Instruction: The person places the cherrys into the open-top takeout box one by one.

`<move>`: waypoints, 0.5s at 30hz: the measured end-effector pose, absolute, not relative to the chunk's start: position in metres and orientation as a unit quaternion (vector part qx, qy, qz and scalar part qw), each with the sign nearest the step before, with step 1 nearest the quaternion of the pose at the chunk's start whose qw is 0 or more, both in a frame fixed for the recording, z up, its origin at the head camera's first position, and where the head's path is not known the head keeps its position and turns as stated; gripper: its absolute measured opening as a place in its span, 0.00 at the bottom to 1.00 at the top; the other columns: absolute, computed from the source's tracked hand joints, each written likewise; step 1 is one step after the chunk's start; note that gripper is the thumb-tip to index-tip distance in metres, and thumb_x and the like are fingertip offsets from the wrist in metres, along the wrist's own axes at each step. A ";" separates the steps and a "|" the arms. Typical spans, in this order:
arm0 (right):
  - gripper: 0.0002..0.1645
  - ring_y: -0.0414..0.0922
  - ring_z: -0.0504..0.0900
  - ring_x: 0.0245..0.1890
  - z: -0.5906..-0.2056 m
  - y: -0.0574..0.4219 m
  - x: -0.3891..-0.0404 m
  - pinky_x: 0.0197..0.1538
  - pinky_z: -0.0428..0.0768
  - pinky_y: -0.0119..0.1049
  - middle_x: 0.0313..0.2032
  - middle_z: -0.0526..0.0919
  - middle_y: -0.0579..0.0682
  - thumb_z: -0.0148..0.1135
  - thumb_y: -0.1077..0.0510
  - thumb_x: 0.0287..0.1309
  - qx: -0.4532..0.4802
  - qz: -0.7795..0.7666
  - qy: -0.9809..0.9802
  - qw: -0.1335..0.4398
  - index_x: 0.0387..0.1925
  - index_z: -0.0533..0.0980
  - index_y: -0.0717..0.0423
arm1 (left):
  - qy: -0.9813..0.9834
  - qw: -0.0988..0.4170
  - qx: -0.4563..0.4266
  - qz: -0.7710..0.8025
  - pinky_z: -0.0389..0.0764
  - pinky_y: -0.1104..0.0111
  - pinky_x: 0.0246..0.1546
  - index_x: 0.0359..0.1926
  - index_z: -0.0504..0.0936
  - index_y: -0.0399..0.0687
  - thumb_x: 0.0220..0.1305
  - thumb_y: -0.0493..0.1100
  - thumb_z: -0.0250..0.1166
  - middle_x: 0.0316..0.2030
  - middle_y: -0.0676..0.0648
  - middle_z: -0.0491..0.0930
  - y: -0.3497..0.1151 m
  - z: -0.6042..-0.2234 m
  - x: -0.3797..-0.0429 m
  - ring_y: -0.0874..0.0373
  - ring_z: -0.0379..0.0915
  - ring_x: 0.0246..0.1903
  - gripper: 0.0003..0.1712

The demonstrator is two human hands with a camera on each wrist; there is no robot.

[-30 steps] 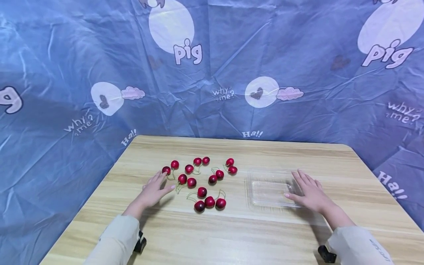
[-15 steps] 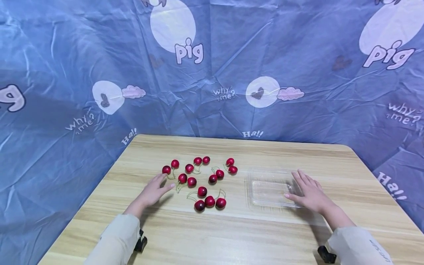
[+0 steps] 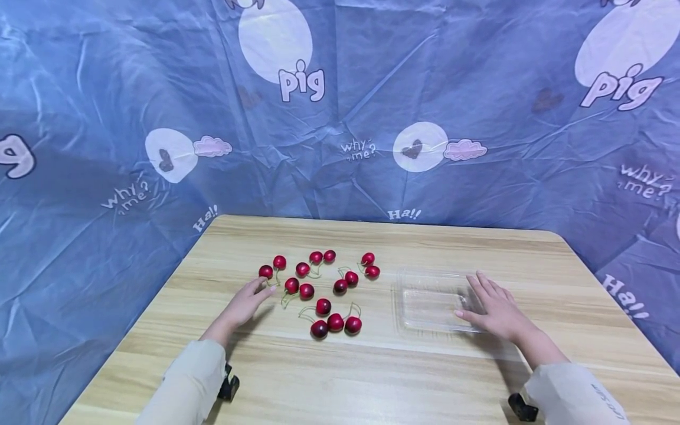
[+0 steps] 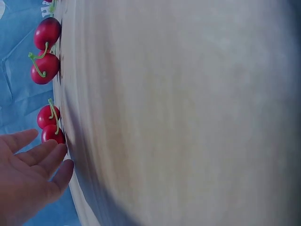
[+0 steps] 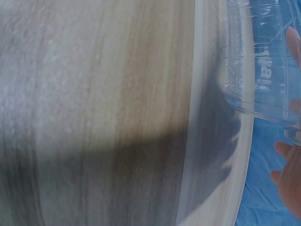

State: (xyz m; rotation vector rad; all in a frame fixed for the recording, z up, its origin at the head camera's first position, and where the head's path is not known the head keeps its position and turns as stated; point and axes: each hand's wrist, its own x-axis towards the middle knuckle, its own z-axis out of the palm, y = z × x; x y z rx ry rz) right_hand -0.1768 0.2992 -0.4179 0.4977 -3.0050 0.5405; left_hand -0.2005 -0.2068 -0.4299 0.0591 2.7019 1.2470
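Several red cherries with thin green stems lie in pairs and a cluster on the left half of the table. My left hand (image 3: 244, 303) hovers beside the leftmost pair, its fingertips close to the nearer cherry (image 3: 265, 271) and its stem. In the left wrist view, its fingers (image 4: 52, 162) are spread and loosely bent, with a cherry (image 4: 52, 133) just beyond them. A clear plastic box (image 3: 425, 307) stands right of the cherries. My right hand (image 3: 496, 313) is at its right side, fingers extended and thumb overlapping the box. In the right wrist view, the box (image 5: 240, 70) partly covers this hand.
The wooden table (image 3: 340, 378) has rounded far corners. A blue printed cloth (image 3: 340, 112) hangs behind it and along both sides. Nearer me lies a cherry cluster (image 3: 335, 322), while another cherry pair (image 3: 372, 272) sits close to the box's left side.
My left hand has drawn back slightly, its thumb coming nearer to its fingers. The right hand, box and cherries hold their places, apart from a slight shift of the view.
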 end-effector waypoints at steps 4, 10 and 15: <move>0.50 0.70 0.46 0.56 -0.417 0.299 -0.177 0.56 0.45 0.63 0.59 0.46 0.72 0.55 0.39 0.48 0.162 0.176 -0.971 0.022 0.60 0.50 0.69 | 0.890 0.096 -0.001 0.445 0.48 0.46 0.58 0.63 0.49 0.35 0.60 0.62 0.43 0.60 0.32 0.51 -0.208 -0.427 -0.200 0.38 0.46 0.58 0.41; 0.51 0.69 0.46 0.56 -0.417 0.298 -0.177 0.56 0.45 0.62 0.59 0.46 0.72 0.56 0.39 0.47 0.163 0.177 -0.970 0.021 0.60 0.50 0.69 | 0.866 0.111 -0.033 0.487 0.52 0.45 0.57 0.62 0.51 0.36 0.59 0.66 0.41 0.60 0.33 0.53 -0.207 -0.425 -0.201 0.38 0.49 0.57 0.43; 0.51 0.69 0.46 0.56 -0.417 0.298 -0.177 0.56 0.45 0.62 0.60 0.45 0.72 0.55 0.38 0.47 0.162 0.174 -0.971 0.017 0.60 0.50 0.69 | 0.823 0.112 -0.047 0.554 0.56 0.51 0.58 0.60 0.52 0.32 0.62 0.60 0.41 0.57 0.29 0.56 -0.205 -0.425 -0.202 0.38 0.54 0.55 0.39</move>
